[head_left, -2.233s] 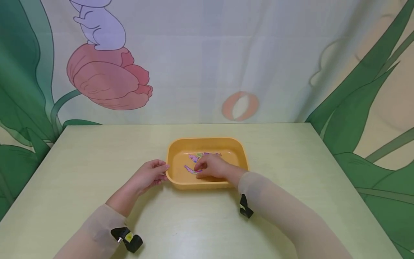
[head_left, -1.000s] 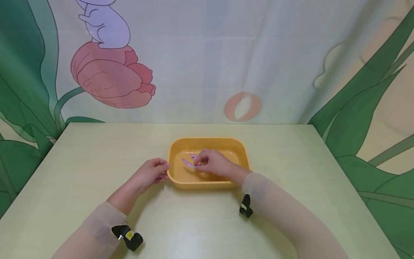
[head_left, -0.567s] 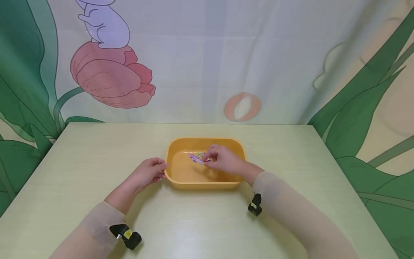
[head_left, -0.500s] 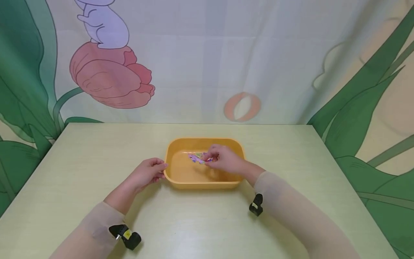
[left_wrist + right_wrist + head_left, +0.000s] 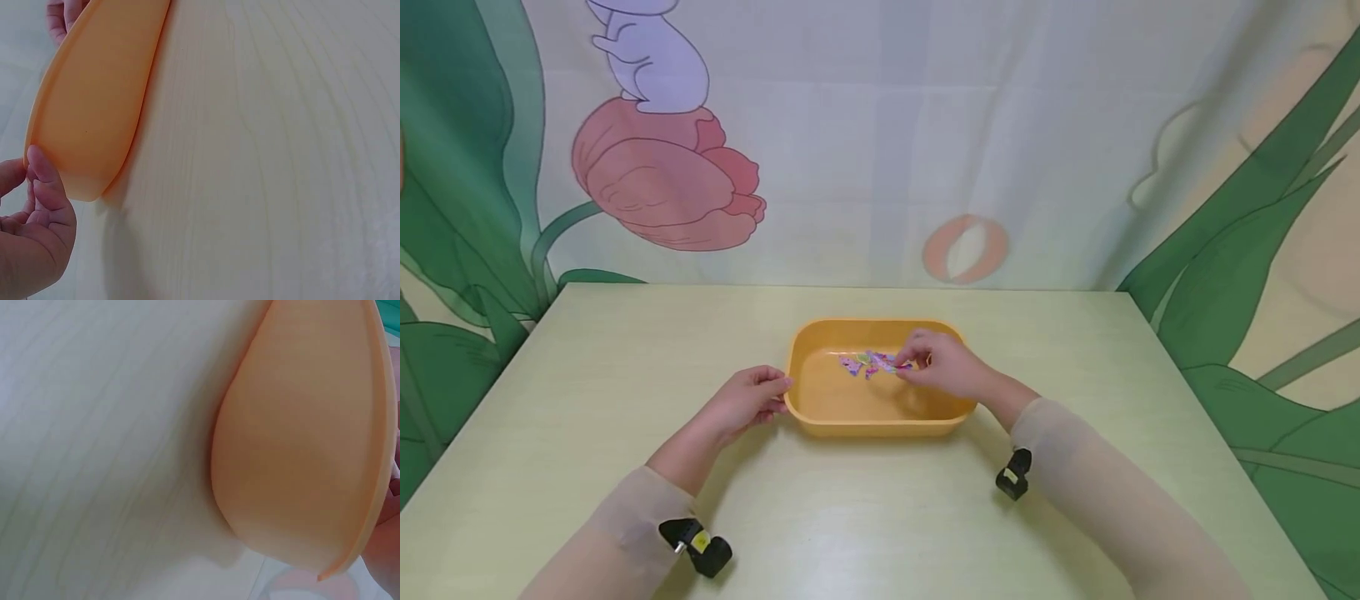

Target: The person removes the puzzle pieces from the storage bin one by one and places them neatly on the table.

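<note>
A shallow yellow-orange plastic tray with rounded corners (image 5: 880, 429) sits on the pale wood-grained table (image 5: 820, 517). At the tray's left end, the person's left hand (image 5: 748, 400) pinches the rim, thumb on one side and fingers on the other. The right hand (image 5: 943, 362) reaches over the tray's right part, its thumb and forefinger pinching a thin, purple-and-pink patterned strip (image 5: 886, 364); I can't make out where the strip ends beneath the fingertips. Inside the tray, toward its far side and left of those fingertips, lie small, flat, multicoloured pieces (image 5: 850, 364), some close together, though I can't tell whether they overlap. In front of the tray, both forearms wear beige sleeves (image 5: 617, 533), each with a little black device (image 5: 1013, 475) near the wrist. Behind the tray hangs a whitish cloth backdrop (image 5: 820, 150), printed with a big pink flower (image 5: 662, 179) and green leaves (image 5: 1225, 250).
</note>
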A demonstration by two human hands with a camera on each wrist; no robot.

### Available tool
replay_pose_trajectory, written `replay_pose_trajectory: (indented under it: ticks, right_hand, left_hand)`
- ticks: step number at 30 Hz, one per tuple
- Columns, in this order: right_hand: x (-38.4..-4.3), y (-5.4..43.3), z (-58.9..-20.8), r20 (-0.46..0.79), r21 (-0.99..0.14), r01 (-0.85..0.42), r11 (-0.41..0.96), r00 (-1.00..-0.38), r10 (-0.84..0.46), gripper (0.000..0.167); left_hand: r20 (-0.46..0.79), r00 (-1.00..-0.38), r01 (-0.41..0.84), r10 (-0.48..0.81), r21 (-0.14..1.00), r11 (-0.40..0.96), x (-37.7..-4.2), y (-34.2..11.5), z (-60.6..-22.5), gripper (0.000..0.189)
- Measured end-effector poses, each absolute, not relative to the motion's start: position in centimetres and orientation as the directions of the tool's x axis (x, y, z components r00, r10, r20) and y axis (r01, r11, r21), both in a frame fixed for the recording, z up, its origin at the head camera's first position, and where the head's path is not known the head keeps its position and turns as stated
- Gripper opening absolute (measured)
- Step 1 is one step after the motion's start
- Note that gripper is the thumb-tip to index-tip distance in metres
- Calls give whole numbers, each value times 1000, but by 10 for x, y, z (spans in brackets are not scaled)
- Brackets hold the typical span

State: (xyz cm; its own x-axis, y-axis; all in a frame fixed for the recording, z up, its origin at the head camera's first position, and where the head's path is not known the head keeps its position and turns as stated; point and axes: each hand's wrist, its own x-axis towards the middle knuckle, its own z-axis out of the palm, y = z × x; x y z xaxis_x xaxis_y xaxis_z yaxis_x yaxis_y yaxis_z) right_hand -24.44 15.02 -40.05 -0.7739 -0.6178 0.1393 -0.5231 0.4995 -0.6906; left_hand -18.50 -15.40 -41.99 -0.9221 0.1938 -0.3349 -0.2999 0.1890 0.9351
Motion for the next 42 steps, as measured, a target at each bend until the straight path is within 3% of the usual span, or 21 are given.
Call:
replay_pose_trajectory:
  ticks: [11, 42]
  right_hand:
    - [-246, 166, -394, 168, -644, -554, 528, -775, -609, 7]
    - [-251, 219, -386, 110, -622, -423, 659, -880, -462, 11]
  left_hand:
    - [-344, -917, -308, 203, 933, 186, -184, -153, -422, 31]
    - [-343, -920, -310, 189, 933, 185, -186, -154, -423, 33]
